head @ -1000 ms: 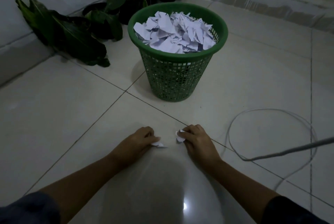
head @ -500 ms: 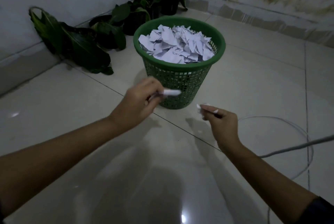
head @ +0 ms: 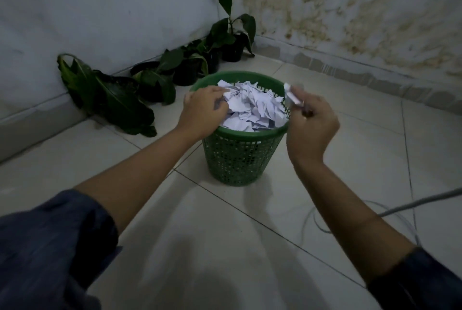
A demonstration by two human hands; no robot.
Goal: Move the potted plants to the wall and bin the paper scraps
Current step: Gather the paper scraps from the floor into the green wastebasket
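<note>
Both hands over bin (head: 240, 157) — left hand (head: 206, 109) curled, hold unclear; right hand (head: 311, 127) pinches scrap (head: 291, 96).

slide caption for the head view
Both hands over the green bin: right hand pinches a paper scrap, left hand at the heap.

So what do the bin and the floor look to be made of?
The bin looks like moulded green plastic: a smooth rim above perforated mesh walls. The floor looks like glazed light ceramic tile, judging by its grout lines and glossy reflections, though polished stone is possible.
</note>
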